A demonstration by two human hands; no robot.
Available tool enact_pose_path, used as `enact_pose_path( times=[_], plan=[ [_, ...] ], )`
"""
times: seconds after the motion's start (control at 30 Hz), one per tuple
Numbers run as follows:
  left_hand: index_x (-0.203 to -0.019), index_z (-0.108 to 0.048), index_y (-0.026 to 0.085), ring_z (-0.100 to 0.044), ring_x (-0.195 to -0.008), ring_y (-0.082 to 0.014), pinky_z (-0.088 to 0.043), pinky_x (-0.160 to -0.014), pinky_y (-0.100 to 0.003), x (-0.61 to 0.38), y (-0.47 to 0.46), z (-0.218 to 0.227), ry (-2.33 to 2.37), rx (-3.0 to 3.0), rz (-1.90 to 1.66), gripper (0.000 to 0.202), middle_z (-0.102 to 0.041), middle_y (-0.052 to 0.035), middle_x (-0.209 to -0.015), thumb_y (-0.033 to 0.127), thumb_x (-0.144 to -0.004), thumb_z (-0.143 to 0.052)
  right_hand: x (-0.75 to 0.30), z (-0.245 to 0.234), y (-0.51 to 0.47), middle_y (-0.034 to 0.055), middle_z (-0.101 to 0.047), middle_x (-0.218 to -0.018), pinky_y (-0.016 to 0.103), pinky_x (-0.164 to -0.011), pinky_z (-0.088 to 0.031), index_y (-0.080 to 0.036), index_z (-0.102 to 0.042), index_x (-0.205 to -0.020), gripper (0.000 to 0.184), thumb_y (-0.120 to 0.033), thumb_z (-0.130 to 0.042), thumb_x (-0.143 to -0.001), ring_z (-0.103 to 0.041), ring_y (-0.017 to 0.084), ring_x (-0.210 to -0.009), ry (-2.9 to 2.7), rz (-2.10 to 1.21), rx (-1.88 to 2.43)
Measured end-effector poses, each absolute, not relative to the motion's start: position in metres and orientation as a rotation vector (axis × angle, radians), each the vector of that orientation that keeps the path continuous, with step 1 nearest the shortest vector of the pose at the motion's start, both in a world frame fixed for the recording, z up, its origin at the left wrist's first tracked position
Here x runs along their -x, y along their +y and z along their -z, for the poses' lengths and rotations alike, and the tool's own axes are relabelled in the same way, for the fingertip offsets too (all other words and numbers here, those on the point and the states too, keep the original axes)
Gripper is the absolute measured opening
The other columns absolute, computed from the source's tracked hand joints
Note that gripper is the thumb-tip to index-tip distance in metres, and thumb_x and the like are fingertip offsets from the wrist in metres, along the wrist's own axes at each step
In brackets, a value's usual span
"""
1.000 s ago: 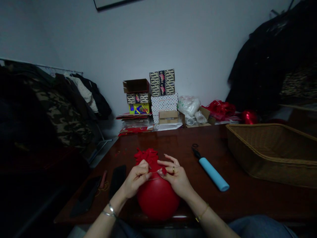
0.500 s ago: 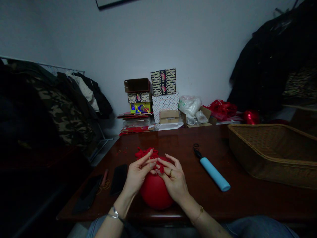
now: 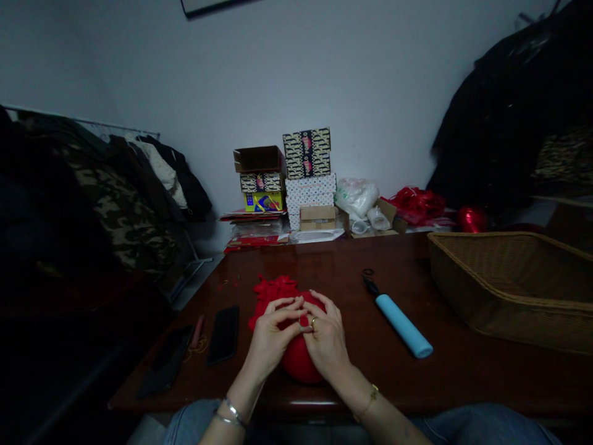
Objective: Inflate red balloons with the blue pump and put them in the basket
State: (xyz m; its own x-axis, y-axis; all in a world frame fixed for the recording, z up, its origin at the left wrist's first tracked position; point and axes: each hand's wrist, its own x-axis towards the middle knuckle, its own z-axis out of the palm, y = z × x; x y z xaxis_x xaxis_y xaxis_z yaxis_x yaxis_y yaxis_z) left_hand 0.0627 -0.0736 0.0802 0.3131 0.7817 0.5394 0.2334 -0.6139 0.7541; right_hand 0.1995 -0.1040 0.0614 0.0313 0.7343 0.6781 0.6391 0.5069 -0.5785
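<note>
An inflated red balloon [image 3: 300,363] rests on the table close to its front edge, partly covered by both hands. My left hand [image 3: 274,330] and my right hand [image 3: 327,337] meet on top of it, fingertips together. Between them the balloon's neck end shows as a small red tip, which the fingers of both hands pinch. Just behind my left hand lies a pile of limp red balloons [image 3: 273,289]. A light blue hand pump [image 3: 403,324] with a black nozzle lies to the right of my hands.
Two dark phones, a nearer one [image 3: 223,334] and a farther-left one [image 3: 167,364], lie left, with a reddish stick and thread [image 3: 197,337] between them. A wicker basket [image 3: 491,303] stands at the right. Stacked boxes [image 3: 308,191] and plastic bags [image 3: 359,201] line the wall.
My left hand has shifted right and closed in against my right hand at the balloon's neck. More of the red pile now shows behind it.
</note>
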Motion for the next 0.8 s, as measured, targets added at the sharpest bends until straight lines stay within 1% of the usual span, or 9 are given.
enact_pose_path(
  times=[0.1, 0.23, 0.3, 0.4, 0.47, 0.57, 0.63, 0.7, 0.8],
  plan=[
    [-0.081, -0.073, 0.020, -0.057, -0.106, -0.0232, -0.046, -0.094, -0.043, -0.063, -0.076, -0.076, 0.937, -1.961, -1.328, 0.011, -0.067, -0.0103, -0.102, 0.029, -0.075, -0.070, -0.204, -0.062, -0.106, -0.0022, -0.060, -0.122, 0.050, -0.103, -0.031, -0.031, -0.070, -0.094, 0.027, -0.017, -0.049, -0.084, -0.039, 0.025, -0.126, -1.706, -0.178, 1.154],
    [-0.082, -0.069, 0.018, -0.061, -0.095, -0.0196, -0.049, -0.088, -0.036, -0.063, -0.077, -0.075, 0.965, -1.926, -1.385, 0.014, -0.065, -0.0085, -0.096, 0.030, -0.081, -0.063, -0.214, -0.061, -0.108, 0.0002, -0.054, -0.131, 0.051, -0.107, -0.028, -0.030, -0.064, -0.109, 0.031, -0.022, -0.048, -0.085, -0.030, 0.023, -0.133, -1.723, -0.423, 1.050],
    [-0.087, -0.069, 0.019, -0.061, -0.091, -0.0185, -0.049, -0.085, -0.034, -0.062, -0.077, -0.076, 0.962, -1.948, -1.392, 0.015, -0.065, -0.0072, -0.093, 0.030, -0.083, -0.060, -0.219, -0.058, -0.107, 0.0035, -0.056, -0.128, 0.048, -0.106, -0.030, -0.028, -0.064, -0.109, 0.029, -0.024, -0.049, -0.084, -0.035, 0.022, -0.130, -1.604, -0.546, 1.038],
    [-0.102, -0.069, 0.022, -0.059, -0.092, -0.0184, -0.049, -0.085, -0.035, -0.060, -0.075, -0.078, 0.911, -2.065, -1.324, 0.021, -0.065, -0.0069, -0.095, 0.027, -0.086, -0.056, -0.224, -0.055, -0.103, 0.0072, -0.058, -0.123, 0.044, -0.104, -0.034, -0.025, -0.062, -0.112, 0.030, -0.030, -0.053, -0.084, -0.045, 0.021, -0.122, -1.404, -0.596, 1.081],
    [-0.112, -0.066, 0.024, -0.057, -0.094, -0.0185, -0.048, -0.086, -0.035, -0.059, -0.073, -0.078, 0.823, -2.171, -1.249, 0.027, -0.066, -0.0074, -0.097, 0.025, -0.089, -0.052, -0.227, -0.057, -0.100, 0.0066, -0.057, -0.125, 0.043, -0.105, -0.033, -0.027, -0.059, -0.117, 0.035, -0.031, -0.055, -0.083, -0.045, 0.020, -0.122, -1.441, -0.596, 1.064],
    [-0.122, -0.060, 0.026, -0.056, -0.095, -0.0188, -0.048, -0.086, -0.036, -0.058, -0.072, -0.082, 0.704, -2.271, -1.148, 0.034, -0.066, -0.0081, -0.099, 0.022, -0.091, -0.046, -0.231, -0.066, -0.094, 0.0024, -0.055, -0.128, 0.043, -0.108, -0.028, -0.032, -0.059, -0.117, 0.032, -0.029, -0.052, -0.086, -0.039, 0.019, -0.126, -1.620, -0.623, 0.968],
    [-0.126, -0.056, 0.027, -0.056, -0.095, -0.0187, -0.047, -0.087, -0.037, -0.058, -0.072, -0.085, 0.687, -2.297, -1.083, 0.037, -0.066, -0.0079, -0.100, 0.022, -0.092, -0.044, -0.235, -0.072, -0.089, 0.0012, -0.054, -0.130, 0.044, -0.108, -0.026, -0.033, -0.060, -0.116, 0.031, -0.030, -0.051, -0.087, -0.038, 0.019, -0.127, -1.679, -0.701, 0.903],
    [-0.128, -0.054, 0.029, -0.055, -0.098, -0.0188, -0.045, -0.090, -0.037, -0.058, -0.074, -0.089, 0.698, -2.313, -1.018, 0.038, -0.066, -0.0075, -0.104, 0.023, -0.092, -0.044, -0.238, -0.077, -0.085, 0.0019, -0.056, -0.127, 0.044, -0.107, -0.027, -0.032, -0.063, -0.113, 0.028, -0.032, -0.053, -0.086, -0.041, 0.019, -0.125, -1.696, -0.793, 0.848],
    [-0.128, -0.053, 0.031, -0.053, -0.107, -0.0196, -0.040, -0.097, -0.037, -0.059, -0.076, -0.094, 0.722, -2.310, -0.951, 0.038, -0.062, -0.0071, -0.117, 0.024, -0.092, -0.044, -0.239, -0.079, -0.081, 0.0033, -0.062, -0.118, 0.042, -0.104, -0.032, -0.030, -0.066, -0.106, 0.024, -0.034, -0.058, -0.084, -0.045, 0.019, -0.121, -1.697, -0.847, 0.812]
  ],
)
